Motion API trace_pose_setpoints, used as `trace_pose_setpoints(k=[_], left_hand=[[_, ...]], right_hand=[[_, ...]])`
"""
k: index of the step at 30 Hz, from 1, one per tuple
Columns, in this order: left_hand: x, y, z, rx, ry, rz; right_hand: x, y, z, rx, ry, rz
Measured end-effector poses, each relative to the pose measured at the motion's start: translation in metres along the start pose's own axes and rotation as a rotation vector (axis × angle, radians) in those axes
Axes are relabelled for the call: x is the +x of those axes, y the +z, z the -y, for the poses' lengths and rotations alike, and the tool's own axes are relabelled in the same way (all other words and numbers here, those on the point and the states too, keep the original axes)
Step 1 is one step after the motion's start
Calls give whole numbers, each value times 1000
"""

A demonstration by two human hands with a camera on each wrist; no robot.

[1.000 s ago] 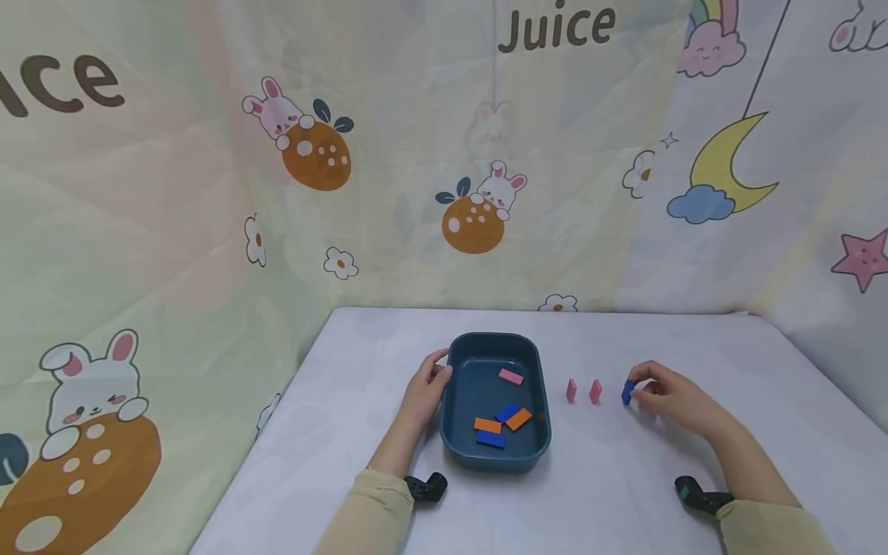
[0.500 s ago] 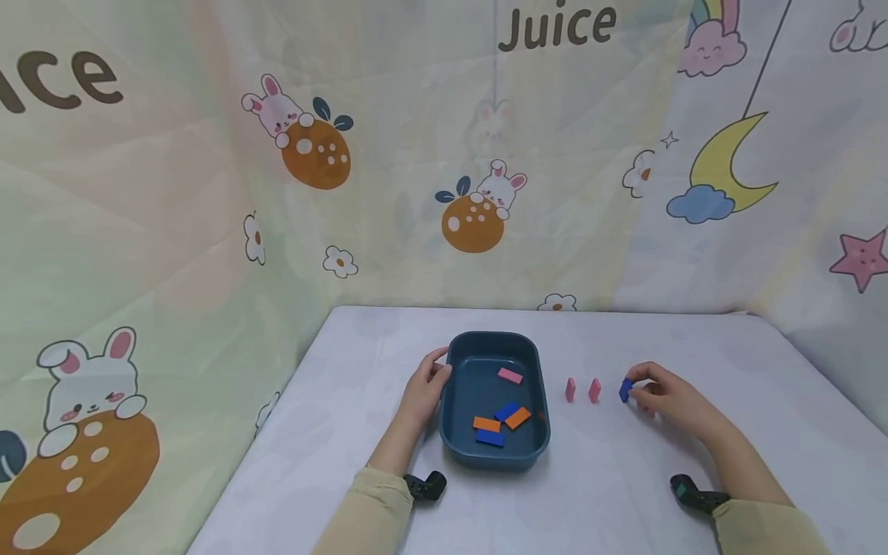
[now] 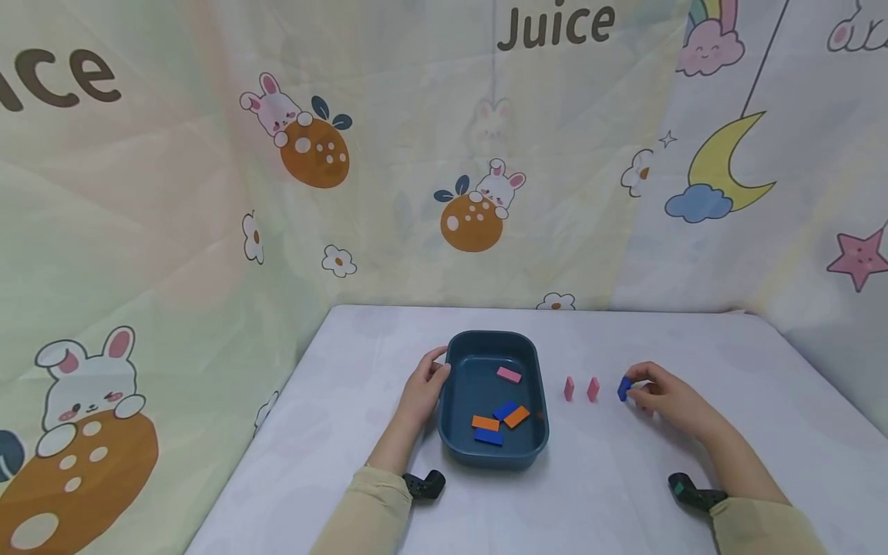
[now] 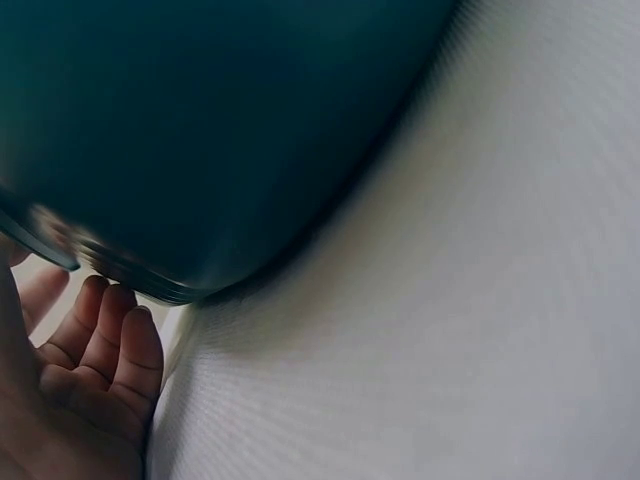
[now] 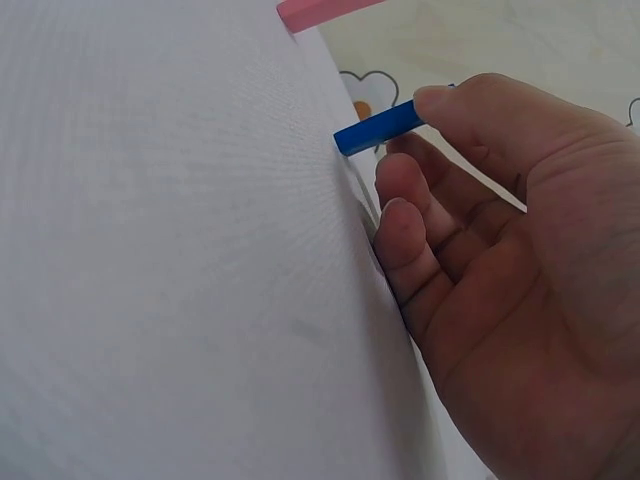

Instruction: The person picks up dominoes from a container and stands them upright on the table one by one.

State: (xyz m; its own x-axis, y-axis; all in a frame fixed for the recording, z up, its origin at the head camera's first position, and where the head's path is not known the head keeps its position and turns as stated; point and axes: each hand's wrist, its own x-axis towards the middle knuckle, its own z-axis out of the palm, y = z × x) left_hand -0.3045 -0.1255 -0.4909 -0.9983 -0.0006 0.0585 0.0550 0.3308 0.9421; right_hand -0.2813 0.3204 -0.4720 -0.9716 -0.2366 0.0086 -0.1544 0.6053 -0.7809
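In the head view my right hand (image 3: 676, 397) pinches a small blue domino block (image 3: 624, 388) between thumb and fingers. The block stands on end at the tabletop, as the right wrist view also shows of the blue domino (image 5: 378, 130). Two pink domino blocks (image 3: 569, 388) (image 3: 593, 389) stand upright to its left in a row. My left hand (image 3: 422, 389) grips the left side of a dark teal plastic bin (image 3: 494, 461), fingers at its rim. From the left wrist, the fingers (image 4: 135, 350) curl below the bin's rim.
Inside the bin lie a pink block (image 3: 509, 375), two orange blocks (image 3: 486, 423) (image 3: 516, 417) and two blue blocks (image 3: 489, 437) (image 3: 506, 410). A white cloth covers the table (image 3: 590, 493). Printed curtains (image 3: 388, 193) rise behind and beside it.
The right hand and the blue domino have shifted very slightly left, toward the pink ones. The left hand keeps its place on the bin.
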Motion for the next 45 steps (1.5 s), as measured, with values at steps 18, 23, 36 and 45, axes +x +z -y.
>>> trace_pose_setpoints(k=[18, 23, 36, 45], left_hand=[[-1, 0, -1, 1, -1, -5], [1, -1, -1, 7, -3, -2], [1, 0, -2, 11, 3, -2], [-1, -1, -3, -1, 10, 2]], right_hand=[[-1, -1, 3, -18, 39, -3], [-1, -3, 7, -26, 48, -7], [14, -13, 56, -53, -7, -33], [53, 2, 127, 0, -82, 14]])
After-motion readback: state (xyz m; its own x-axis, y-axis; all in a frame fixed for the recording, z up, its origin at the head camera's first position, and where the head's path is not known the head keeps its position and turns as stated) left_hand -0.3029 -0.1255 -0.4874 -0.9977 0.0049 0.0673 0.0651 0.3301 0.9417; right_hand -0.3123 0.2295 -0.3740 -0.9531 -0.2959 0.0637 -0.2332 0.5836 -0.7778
